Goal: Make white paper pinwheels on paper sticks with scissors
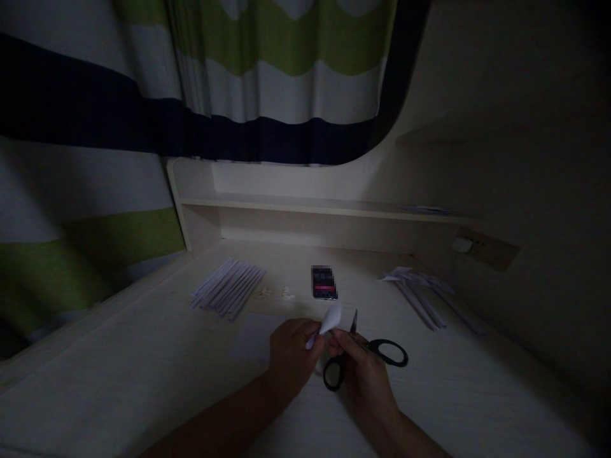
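Observation:
My left hand (292,353) is closed around a small white paper piece (331,318), whose flared end sticks up past the fingers. Close on its right, my right hand (365,375) is closed on a pair of scissors (390,353) with black handle loops. One loop points right, the other down and left, and a blade tip rises above the thumb. The right fingertips come up against the lower edge of the paper piece; whether they pinch it too I cannot tell. Beneath my left hand lies a flat white sheet (251,337) on the desk.
Thin paper sticks (229,286) lie in a row at left. More sticks with flared paper ends (420,296) lie at right. Small scraps (286,292) and a phone (324,283) sit behind my hands. A shelf (305,205) and a curtain (286,95) close off the back.

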Demonstrator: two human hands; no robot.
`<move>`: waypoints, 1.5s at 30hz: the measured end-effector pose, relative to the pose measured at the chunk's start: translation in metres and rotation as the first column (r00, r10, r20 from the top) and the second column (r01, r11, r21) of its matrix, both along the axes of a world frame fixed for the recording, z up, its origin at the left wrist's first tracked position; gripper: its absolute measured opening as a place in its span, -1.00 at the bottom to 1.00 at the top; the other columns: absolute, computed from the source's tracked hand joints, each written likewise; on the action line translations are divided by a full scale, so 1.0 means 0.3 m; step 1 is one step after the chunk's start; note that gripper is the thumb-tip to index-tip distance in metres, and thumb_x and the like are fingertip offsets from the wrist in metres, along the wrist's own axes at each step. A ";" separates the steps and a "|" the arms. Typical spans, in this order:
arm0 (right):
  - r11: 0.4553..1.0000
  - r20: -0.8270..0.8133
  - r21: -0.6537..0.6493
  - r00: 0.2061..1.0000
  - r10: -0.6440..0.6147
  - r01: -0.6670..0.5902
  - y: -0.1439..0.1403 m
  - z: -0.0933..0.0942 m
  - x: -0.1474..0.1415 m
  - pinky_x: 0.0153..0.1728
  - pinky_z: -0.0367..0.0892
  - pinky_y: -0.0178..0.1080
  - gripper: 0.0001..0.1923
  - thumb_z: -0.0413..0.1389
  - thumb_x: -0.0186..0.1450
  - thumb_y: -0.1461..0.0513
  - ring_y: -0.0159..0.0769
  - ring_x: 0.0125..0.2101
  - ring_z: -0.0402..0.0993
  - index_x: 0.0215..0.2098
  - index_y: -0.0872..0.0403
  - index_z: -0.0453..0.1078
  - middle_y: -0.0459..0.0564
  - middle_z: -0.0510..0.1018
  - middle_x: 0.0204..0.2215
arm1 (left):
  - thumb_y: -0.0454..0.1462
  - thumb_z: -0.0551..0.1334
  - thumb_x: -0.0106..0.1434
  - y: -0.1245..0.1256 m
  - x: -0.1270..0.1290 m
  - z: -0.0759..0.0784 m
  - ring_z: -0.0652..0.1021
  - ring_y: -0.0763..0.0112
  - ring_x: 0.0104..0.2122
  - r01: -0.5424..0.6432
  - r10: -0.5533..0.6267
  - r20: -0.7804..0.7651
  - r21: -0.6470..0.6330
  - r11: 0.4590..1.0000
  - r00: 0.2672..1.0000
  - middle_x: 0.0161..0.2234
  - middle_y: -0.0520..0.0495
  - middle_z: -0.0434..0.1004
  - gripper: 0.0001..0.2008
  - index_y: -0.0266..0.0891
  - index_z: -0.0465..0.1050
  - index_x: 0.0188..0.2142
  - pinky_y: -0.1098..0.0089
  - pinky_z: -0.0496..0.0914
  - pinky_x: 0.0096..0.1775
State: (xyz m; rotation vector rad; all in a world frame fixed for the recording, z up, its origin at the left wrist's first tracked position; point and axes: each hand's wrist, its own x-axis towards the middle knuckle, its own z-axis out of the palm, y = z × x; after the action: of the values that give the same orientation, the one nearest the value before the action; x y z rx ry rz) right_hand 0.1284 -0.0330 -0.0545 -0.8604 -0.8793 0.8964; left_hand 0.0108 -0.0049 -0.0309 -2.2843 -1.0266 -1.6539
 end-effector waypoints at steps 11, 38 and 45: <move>0.991 0.524 0.136 0.849 -0.068 -0.004 -0.018 0.056 0.046 -0.47 0.33 -0.30 -0.92 0.11 0.10 0.25 -0.32 -0.52 0.43 -0.51 0.07 0.43 -0.06 0.50 -0.56 | -0.35 0.13 0.00 -0.004 0.011 0.003 0.50 0.44 -0.51 -0.026 0.044 0.030 -0.447 0.894 0.999 -0.52 -0.01 0.52 -0.90 -0.25 0.43 -0.50 0.47 0.36 -0.41; 0.975 -0.036 -0.221 0.999 -0.013 0.004 0.003 0.040 0.002 -0.42 0.31 -0.28 -0.83 0.22 -0.05 0.18 -0.31 -0.52 0.43 -0.55 0.15 0.43 -0.05 0.50 -0.64 | -0.40 0.13 0.00 0.009 0.010 -0.016 0.49 0.45 -0.48 -0.014 0.019 0.019 -0.249 0.968 1.000 -0.51 -0.01 0.51 -0.89 -0.26 0.43 -0.49 0.46 0.37 -0.37; 0.938 -0.493 -0.223 0.861 0.126 -0.265 0.022 0.025 -0.013 -0.52 0.30 -0.39 -0.89 0.23 -0.08 0.30 -0.46 -0.63 0.33 -0.67 0.15 0.37 -0.15 0.40 -0.72 | -0.39 0.12 0.06 0.033 -0.002 -0.037 0.48 0.44 -0.46 0.011 0.001 -0.142 0.088 0.996 0.990 -0.48 -0.05 0.50 -0.90 -0.27 0.40 -0.43 0.42 0.38 -0.36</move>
State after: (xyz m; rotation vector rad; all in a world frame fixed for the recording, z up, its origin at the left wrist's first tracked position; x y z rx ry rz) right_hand 0.1244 -0.0264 -0.0470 -0.7514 -0.4159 1.3716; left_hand 0.0102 0.0049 -0.0419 -2.3104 -0.8991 -1.4816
